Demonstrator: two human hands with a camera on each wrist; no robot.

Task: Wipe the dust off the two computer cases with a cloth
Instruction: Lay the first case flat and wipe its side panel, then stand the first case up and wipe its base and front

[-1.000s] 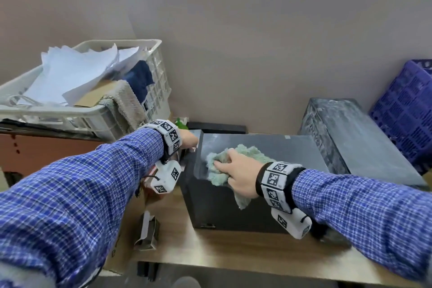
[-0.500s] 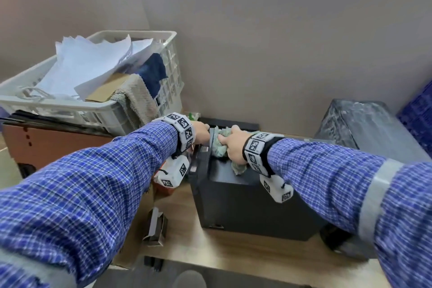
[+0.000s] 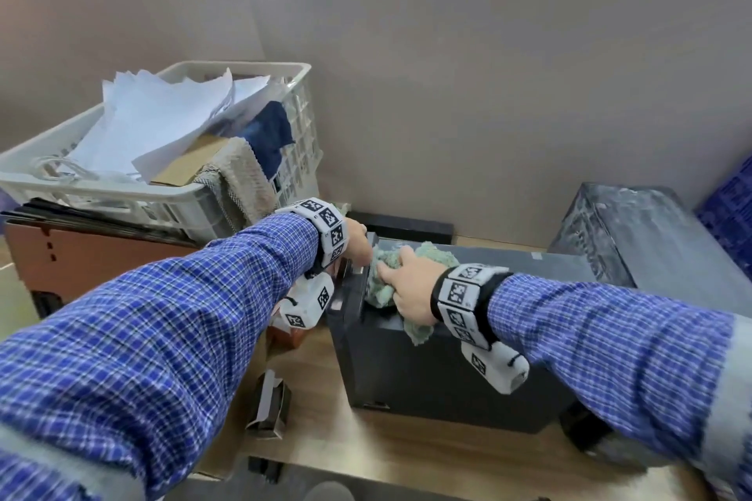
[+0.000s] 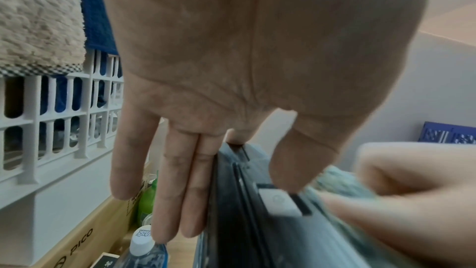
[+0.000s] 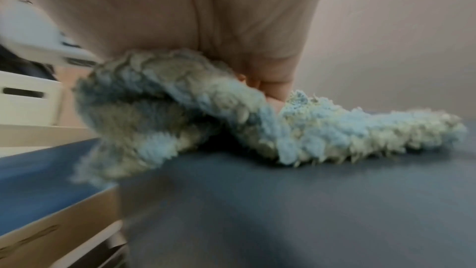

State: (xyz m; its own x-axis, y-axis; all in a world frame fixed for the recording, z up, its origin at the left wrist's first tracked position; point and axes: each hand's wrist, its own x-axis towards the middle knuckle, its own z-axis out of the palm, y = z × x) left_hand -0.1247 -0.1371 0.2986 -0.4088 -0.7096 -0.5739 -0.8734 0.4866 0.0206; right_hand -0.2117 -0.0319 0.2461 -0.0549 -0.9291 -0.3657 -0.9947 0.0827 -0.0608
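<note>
While the right hand (image 3: 411, 289) bunches the cloth (image 3: 384, 277) and the left hand (image 4: 231, 89) lies flat, fingers straight, steadying the near case (image 3: 439, 370), the far case (image 3: 651, 248) could go unwiped

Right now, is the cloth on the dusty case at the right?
No, the right hand presses the cloth onto the near black case; the dusty case lies untouched beside it.

Fluffy, shaggy cloth (image 3: 386, 268) on smooth dark case (image 3: 427, 370); dusty second case (image 3: 635, 232); white plastic crate (image 3: 171, 203); wood-grain tabletop (image 3: 407, 447).
</note>
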